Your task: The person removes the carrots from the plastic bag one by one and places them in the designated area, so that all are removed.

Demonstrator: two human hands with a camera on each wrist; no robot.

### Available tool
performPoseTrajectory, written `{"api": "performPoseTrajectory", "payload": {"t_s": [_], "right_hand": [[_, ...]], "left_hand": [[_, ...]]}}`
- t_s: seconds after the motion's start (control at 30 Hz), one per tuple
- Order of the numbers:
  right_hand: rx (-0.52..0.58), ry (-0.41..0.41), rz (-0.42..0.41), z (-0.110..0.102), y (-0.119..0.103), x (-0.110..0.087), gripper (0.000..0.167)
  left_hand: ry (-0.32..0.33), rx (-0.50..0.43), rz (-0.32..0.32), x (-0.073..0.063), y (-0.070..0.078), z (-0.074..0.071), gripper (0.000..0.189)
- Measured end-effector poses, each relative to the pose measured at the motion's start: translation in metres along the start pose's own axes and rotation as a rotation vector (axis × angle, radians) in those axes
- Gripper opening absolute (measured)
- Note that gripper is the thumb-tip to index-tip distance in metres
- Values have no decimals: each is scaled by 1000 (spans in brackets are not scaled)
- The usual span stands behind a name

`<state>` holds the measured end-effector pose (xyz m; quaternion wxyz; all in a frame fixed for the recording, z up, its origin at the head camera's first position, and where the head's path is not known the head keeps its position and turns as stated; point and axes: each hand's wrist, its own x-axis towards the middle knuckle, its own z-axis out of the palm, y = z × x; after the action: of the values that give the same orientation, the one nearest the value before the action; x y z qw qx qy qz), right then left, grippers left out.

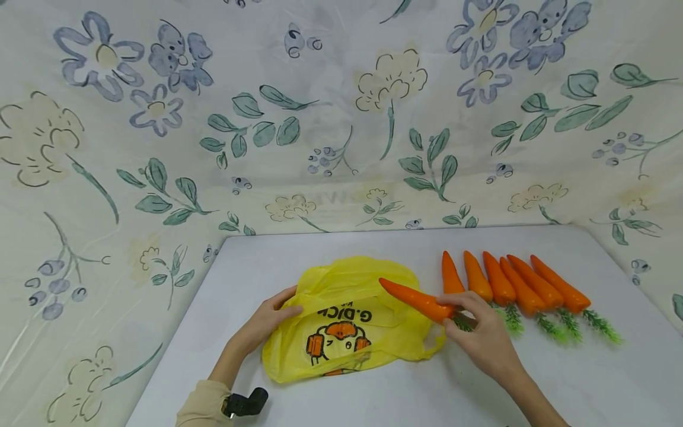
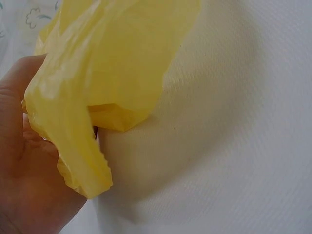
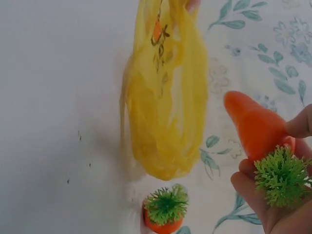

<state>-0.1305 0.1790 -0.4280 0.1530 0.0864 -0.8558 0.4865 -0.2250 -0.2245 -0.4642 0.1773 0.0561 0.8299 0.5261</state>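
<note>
A yellow plastic bag [image 1: 384,332] printed with dark letters and a cartoon face lies on the white table. My left hand [image 1: 269,320] grips its left edge, thumb on the upper side; the other fingers are mostly hidden by the plastic. In the left wrist view a loose flap of the bag [image 2: 73,146] hangs over that palm. My right hand [image 1: 482,338] pinches an orange carrot [image 1: 413,298] near its leafy end, between thumb and fingers. Its tip points up and left, over the bag's right part. The green leaves [image 3: 282,178] stick out by the palm in the right wrist view.
Several more carrots [image 1: 498,279] lie in a row at the table's right, tips away from me and green tops nearer. The closest one [image 1: 451,276] is partly behind my right hand. Flower-patterned sheeting [image 1: 341,148] rises behind the white table [image 1: 256,255].
</note>
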Motion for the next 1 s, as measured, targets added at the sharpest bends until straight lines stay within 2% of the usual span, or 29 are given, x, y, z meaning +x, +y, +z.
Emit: {"api": "performPoseTrajectory", "payload": {"t_s": [0.2, 0.63, 1.0], "right_hand": [[-2, 18, 17, -6, 4, 1, 33], [-91, 67, -88, -22, 17, 8, 35], [-176, 115, -97, -44, 35, 15, 33]], "left_hand": [[-1, 6, -5, 0, 0, 1, 69], [16, 25, -23, 4, -6, -1, 68], [0, 21, -7, 0, 2, -1, 68]]}}
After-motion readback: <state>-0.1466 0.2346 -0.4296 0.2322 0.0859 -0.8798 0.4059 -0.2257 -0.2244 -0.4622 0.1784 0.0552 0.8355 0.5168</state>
